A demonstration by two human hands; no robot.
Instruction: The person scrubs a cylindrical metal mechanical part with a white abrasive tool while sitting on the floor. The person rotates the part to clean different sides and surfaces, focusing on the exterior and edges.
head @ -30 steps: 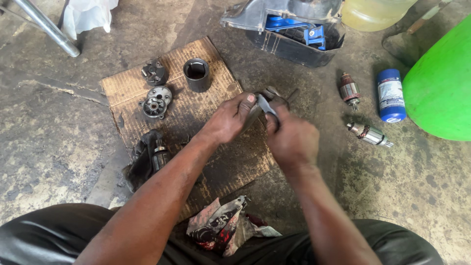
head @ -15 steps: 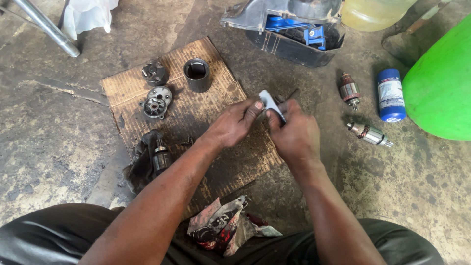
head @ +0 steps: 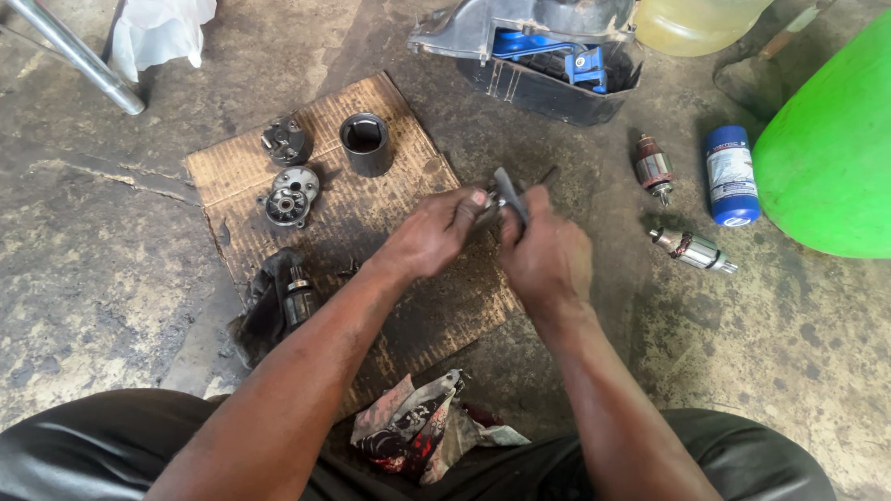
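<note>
Both hands meet over the right part of a sheet of brown cardboard (head: 408,121) that lies on the stained concrete floor (head: 111,306). The right hand (head: 548,255) is closed around a small grey metal part (head: 510,193), which stands up between its fingers, just above the cardboard edge. The left hand (head: 434,232) is curled, and its fingertips pinch the same part from the other side; what exactly they grip is too small to tell.

Going from big to small: a bright green round container (head: 831,148) fills the right edge of the view. At the top is a dark plastic housing (head: 548,88) with blue pieces inside, and beside it a yellowish jug (head: 696,20). A metal pipe (head: 74,56) and a white plastic bag (head: 158,32) are at the top left. Near the person's legs lies a dirty patterned rag (head: 418,431). On the cardboard there are a dark motor piece (head: 283,301), a black cylinder (head: 365,144), a round gear cover (head: 290,197) and a small cap (head: 286,139). Right of the hands lie a blue can (head: 731,176) and two armatures (head: 694,250), well apart from the cardboard.
</note>
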